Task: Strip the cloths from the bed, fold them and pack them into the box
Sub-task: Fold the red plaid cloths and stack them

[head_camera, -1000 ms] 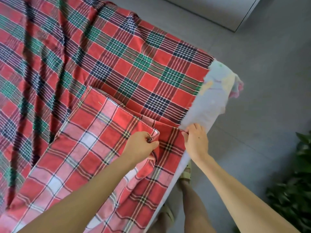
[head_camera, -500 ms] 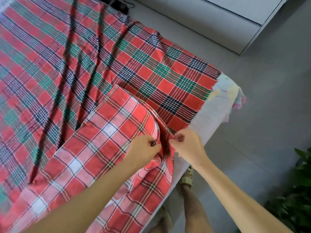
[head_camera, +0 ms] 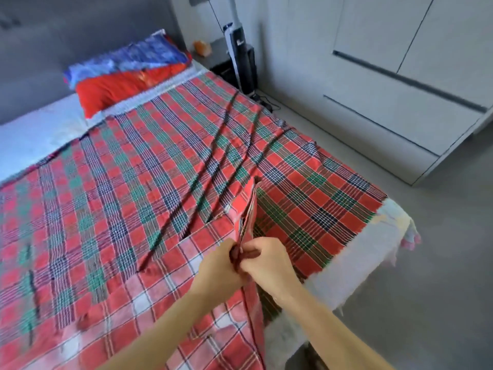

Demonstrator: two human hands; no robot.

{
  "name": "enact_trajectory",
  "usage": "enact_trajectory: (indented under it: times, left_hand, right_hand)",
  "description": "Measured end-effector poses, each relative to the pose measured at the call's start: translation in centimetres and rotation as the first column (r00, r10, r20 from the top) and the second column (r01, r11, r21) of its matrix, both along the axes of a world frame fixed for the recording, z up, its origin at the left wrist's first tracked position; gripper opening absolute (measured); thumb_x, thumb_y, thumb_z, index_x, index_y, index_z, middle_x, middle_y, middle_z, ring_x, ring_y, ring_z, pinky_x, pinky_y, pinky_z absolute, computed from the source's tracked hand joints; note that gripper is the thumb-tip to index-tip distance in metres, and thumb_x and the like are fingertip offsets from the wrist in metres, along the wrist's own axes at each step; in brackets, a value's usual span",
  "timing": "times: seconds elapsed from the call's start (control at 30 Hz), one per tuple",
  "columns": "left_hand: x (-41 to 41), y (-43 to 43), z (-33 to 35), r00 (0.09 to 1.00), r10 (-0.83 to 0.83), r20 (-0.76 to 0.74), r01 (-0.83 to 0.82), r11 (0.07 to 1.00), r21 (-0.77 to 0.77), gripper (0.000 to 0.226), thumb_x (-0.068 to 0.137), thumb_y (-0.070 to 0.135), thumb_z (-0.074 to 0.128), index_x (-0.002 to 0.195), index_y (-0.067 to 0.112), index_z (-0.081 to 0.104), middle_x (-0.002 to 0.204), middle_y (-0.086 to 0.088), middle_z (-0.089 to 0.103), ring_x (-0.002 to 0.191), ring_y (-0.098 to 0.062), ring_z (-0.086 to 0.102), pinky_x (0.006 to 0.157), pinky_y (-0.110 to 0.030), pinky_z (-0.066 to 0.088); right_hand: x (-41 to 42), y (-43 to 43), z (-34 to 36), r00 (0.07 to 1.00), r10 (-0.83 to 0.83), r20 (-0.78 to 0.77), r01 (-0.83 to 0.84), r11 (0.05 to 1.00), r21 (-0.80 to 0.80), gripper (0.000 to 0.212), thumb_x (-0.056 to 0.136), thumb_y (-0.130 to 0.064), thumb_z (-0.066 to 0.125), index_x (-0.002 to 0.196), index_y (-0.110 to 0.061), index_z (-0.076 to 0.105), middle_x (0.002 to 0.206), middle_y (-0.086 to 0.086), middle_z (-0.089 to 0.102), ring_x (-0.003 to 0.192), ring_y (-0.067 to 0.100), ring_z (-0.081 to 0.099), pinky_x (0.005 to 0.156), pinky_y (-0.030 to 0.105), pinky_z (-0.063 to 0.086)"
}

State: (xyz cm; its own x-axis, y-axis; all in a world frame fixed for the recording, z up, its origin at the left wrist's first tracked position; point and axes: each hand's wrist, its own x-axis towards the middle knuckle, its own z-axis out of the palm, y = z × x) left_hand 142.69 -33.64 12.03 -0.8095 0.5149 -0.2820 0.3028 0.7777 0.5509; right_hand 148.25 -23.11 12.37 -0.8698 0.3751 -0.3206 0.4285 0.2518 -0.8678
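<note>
Hands meet at the near right part of the bed (head_camera: 34, 129): the left hand (head_camera: 218, 268) and the right hand (head_camera: 266, 263) touch each other. The fingers (head_camera: 234, 253) of both are curled and pinch the raised edge of a red-and-white checked cloth (head_camera: 149, 303). From that pinch the cloth's fold stands up as a thin ridge running toward the far side. The rest of it lies flat over the near part of the bed, left of the hands.

Beneath it a larger plaid cloth (head_camera: 160, 169) in red, green and navy is spread across most of the bed, creased in long dark wrinkles. A pale sheet (head_camera: 386, 222) shows at the right corner.

A red pillow (head_camera: 120, 86) and a blue pillow (head_camera: 133, 57) lie at the far end against a grey headboard (head_camera: 66, 30). To the right, across the grey floor (head_camera: 426, 263), stand a pale wardrobe (head_camera: 386, 76) and an upright vacuum (head_camera: 238, 49).
</note>
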Motion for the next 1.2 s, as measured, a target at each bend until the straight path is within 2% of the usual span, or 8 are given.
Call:
enact_trajectory:
  times: [0.13,0.27,0.37,0.43,0.53,0.7,0.97,1.2]
  left_hand:
    - [0.4,-3.7,3.2,0.990,0.124,-0.066,-0.110,0.977,0.181,0.036,0.081,0.020,0.068,0.058,0.025,0.041,0.049,0.010,0.050,0.047,-0.005,0.043,0.049,-0.017,0.033]
    - [-0.3,-6.6,8.5,0.983,0.087,-0.163,-0.051,0.976,0.214,0.020,0.083,0.017,0.067,0.069,0.025,0.056,0.059,0.007,0.057,0.053,-0.007,0.047,0.050,-0.019,0.031]
    - [-1.3,-8.6,13.9,0.970,0.099,-0.221,-0.041,0.967,0.251,0.014,0.083,0.012,0.065,0.073,0.019,0.058,0.066,0.002,0.059,0.062,-0.013,0.050,0.057,-0.024,0.035]
    - [-2.0,-9.9,18.0,0.955,0.163,-0.248,-0.080,0.946,0.315,0.017,0.085,0.012,0.066,0.072,0.017,0.055,0.065,0.000,0.057,0.060,-0.012,0.047,0.057,-0.025,0.033]
    - [-2.7,-11.7,24.9,0.888,0.253,-0.385,-0.083,0.910,0.406,0.025,0.082,0.010,0.069,0.067,0.021,0.053,0.056,0.010,0.052,0.054,-0.001,0.043,0.056,-0.021,0.032]
    - [-4.6,-13.7,35.9,0.646,0.425,-0.634,-0.087,0.866,0.493,0.034,0.079,0.010,0.071,0.061,0.023,0.045,0.053,0.008,0.049,0.053,-0.006,0.036,0.058,-0.027,0.030]
    - [-4.7,-19.8,49.2,0.281,0.702,-0.655,-0.114,0.702,0.703,0.022,0.083,0.018,0.063,0.069,0.026,0.048,0.065,0.010,0.047,0.064,-0.008,0.044,0.065,-0.028,0.034]
    - [-1.7,-25.3,55.4,0.241,0.827,-0.507,-0.032,0.529,0.848,0.026,0.080,0.013,0.065,0.065,0.030,0.051,0.067,0.011,0.055,0.063,0.001,0.052,0.069,-0.022,0.046]
  right_hand:
    - [0.0,-2.8,3.7,0.989,0.148,0.018,-0.146,0.937,0.316,0.022,0.077,-0.006,0.054,0.088,-0.013,0.072,0.088,0.003,0.069,0.081,0.019,0.061,0.073,0.038,0.052]
    - [-1.5,-4.6,7.6,0.938,0.342,-0.054,-0.231,0.734,0.639,0.058,0.083,-0.018,0.062,0.137,-0.026,0.045,0.140,-0.001,0.045,0.133,0.022,0.035,0.112,0.039,0.028]
    - [-3.4,-5.8,10.0,0.883,0.425,-0.201,-0.172,0.689,0.704,0.012,0.078,-0.022,0.063,0.084,-0.033,0.064,0.097,-0.009,0.064,0.102,0.019,0.056,0.097,0.040,0.039]
    - [-4.7,-5.8,11.5,0.905,0.334,-0.263,-0.060,0.713,0.699,0.041,0.081,-0.022,0.061,0.049,-0.029,0.037,0.051,-0.013,0.044,0.057,0.011,0.048,0.060,0.024,0.035]
    - [-5.5,-5.6,14.8,0.937,0.256,-0.236,-0.044,0.760,0.648,0.038,0.089,-0.023,0.053,0.055,-0.026,0.038,0.049,-0.008,0.043,0.046,0.010,0.041,0.044,0.021,0.021]
    - [-6.5,-4.2,20.6,0.931,0.306,-0.201,-0.080,0.706,0.704,0.031,0.092,-0.030,0.050,0.063,-0.022,0.053,0.058,-0.008,0.054,0.048,0.013,0.045,0.046,0.023,0.035]
    - [-7.8,0.9,32.1,0.899,0.405,-0.169,-0.064,0.502,0.862,0.021,0.083,-0.029,0.056,0.096,-0.015,0.066,0.099,0.006,0.067,0.096,0.029,0.064,0.075,0.032,0.047]
    - [-11.4,4.5,43.3,0.616,0.477,-0.627,-0.198,0.864,0.463,0.021,0.080,-0.013,0.071,0.074,0.006,0.062,0.065,0.014,0.059,0.063,0.022,0.054,0.061,0.030,0.041]
